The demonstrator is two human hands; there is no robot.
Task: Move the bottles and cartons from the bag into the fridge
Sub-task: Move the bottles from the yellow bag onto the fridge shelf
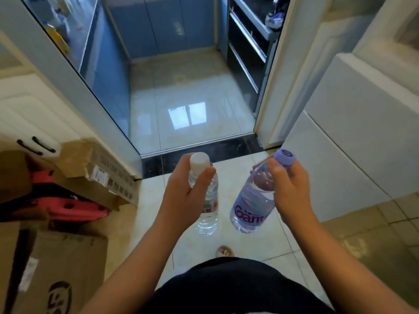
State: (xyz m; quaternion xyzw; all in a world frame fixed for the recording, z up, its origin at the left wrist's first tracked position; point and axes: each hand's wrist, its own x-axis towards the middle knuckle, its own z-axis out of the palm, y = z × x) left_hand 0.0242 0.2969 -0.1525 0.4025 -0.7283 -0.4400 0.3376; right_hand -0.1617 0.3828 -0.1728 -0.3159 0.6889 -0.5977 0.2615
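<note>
My left hand [184,191] grips a clear water bottle with a white cap [207,214] by its neck and shoulder, so the bottle hangs upright over the floor. My right hand [288,189] holds a second clear bottle with a purple cap and a pink-lettered label [250,208] near its neck, tilted with the bottom toward the left. Both bottles hang side by side at waist height in front of a doorway. No bag and no fridge interior is visible.
A dark threshold strip [204,155] crosses the doorway into a blue-cabinet kitchen with glossy floor tiles [188,105]. Cardboard boxes [68,264] and a pink object [74,209] crowd the floor at left. White panels [353,141] stand at right. A foot [224,251] shows below.
</note>
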